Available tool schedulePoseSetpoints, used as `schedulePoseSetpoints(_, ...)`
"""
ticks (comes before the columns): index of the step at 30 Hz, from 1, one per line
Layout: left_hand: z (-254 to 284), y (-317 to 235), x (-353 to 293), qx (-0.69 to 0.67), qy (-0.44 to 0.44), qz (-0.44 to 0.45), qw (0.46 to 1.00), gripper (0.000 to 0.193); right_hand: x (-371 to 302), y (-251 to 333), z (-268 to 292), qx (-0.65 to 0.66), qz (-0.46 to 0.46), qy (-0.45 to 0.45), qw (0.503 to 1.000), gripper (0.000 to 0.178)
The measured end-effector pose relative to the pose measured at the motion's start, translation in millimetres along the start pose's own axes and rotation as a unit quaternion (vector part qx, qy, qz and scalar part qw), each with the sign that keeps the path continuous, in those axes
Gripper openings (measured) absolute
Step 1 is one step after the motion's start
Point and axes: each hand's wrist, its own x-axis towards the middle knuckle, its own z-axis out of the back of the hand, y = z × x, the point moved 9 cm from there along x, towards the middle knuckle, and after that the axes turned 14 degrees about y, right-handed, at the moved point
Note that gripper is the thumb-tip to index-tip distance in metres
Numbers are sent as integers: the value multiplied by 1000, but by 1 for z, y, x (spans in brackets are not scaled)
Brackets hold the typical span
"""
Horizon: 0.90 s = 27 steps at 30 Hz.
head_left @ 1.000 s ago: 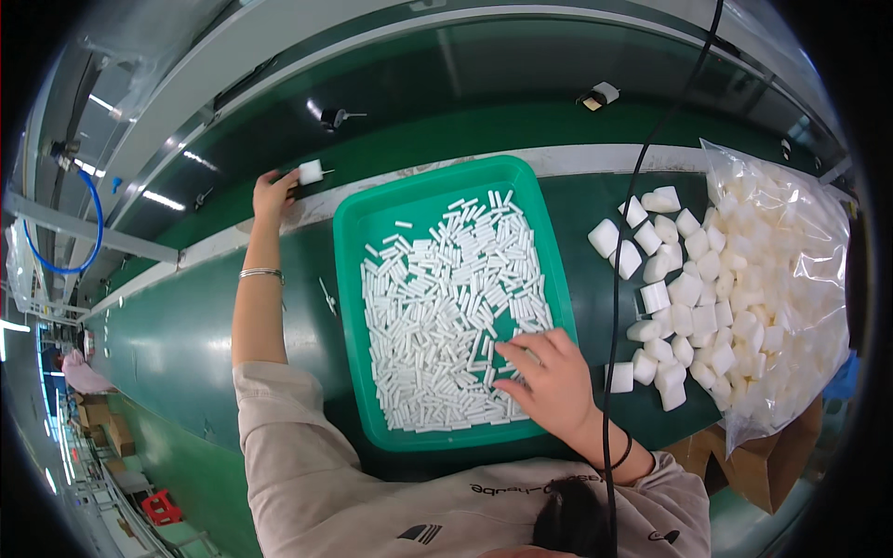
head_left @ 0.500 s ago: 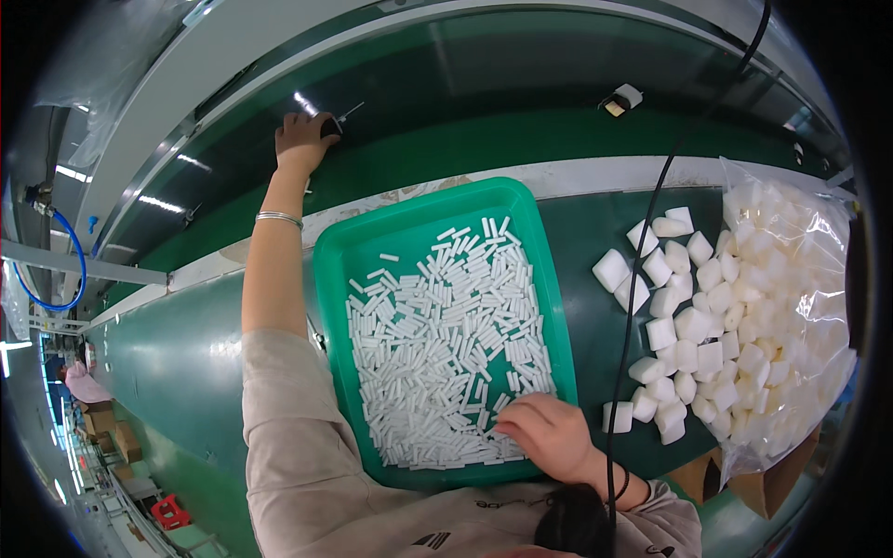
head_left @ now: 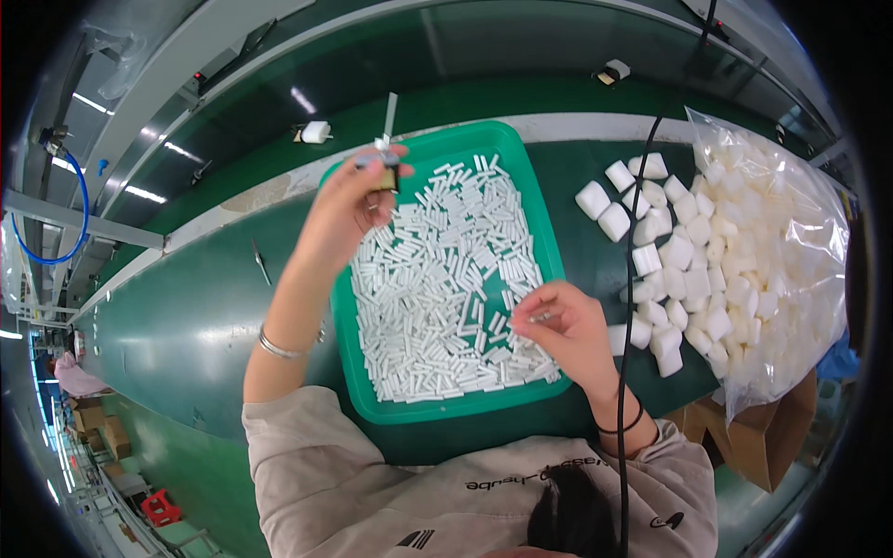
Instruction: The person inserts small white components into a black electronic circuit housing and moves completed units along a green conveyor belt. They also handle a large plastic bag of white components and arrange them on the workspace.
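Observation:
Above the far left corner of the green tray (head_left: 551, 256), my left hand (head_left: 349, 209) is closed on a small dark part (head_left: 383, 175) with a gold-coloured lower face. A thin pale stem (head_left: 391, 116) sticks up from it. Many short white sticks (head_left: 437, 307) lie loose in the tray. Over the tray's right side is my right hand (head_left: 572, 335), thumb and fingertips pinched together. Something small and pale may be between them, but I cannot make it out.
White foam-like blocks (head_left: 679, 251) spill from a clear plastic bag (head_left: 791, 214) on the right. A black cable (head_left: 646, 153) hangs before them. Across the dark belt (head_left: 484, 65) lie a part with a white block (head_left: 317, 132) and another white-and-dark part (head_left: 611, 72). Tweezers-like tool (head_left: 260, 262) lies left.
My left hand has come back from the belt to above the tray, holding the dark part. A part with a white block now shows on the belt at left. My view has shifted slightly.

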Motion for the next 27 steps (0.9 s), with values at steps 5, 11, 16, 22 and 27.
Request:
schedulePoseSetpoints(5, -58, 16, -35, 132, 37, -26, 990, 23, 1, 34, -7, -379, 81, -43, 921, 26)
schedulePoseSetpoints(11, -85, 24, -49, 211, 41, -48, 975, 24, 10, 29, -38, -595, 47, -34, 802, 22)
schedulePoseSetpoints(16, -81, 15, -58, 316, -21, -110, 942, 29, 14, 13, -45, -629, 37, 2, 777, 22)
schedulePoseSetpoints(22, -80, 1, -63, 400, -47, -155, 902, 28, 14, 13, -44, -605, 20, -13, 796, 20)
schedulePoseSetpoints(27, -77, 8, -59, 347, -22, -119, 930, 29, 15, 22, -55, -632, 107, 18, 768, 17)
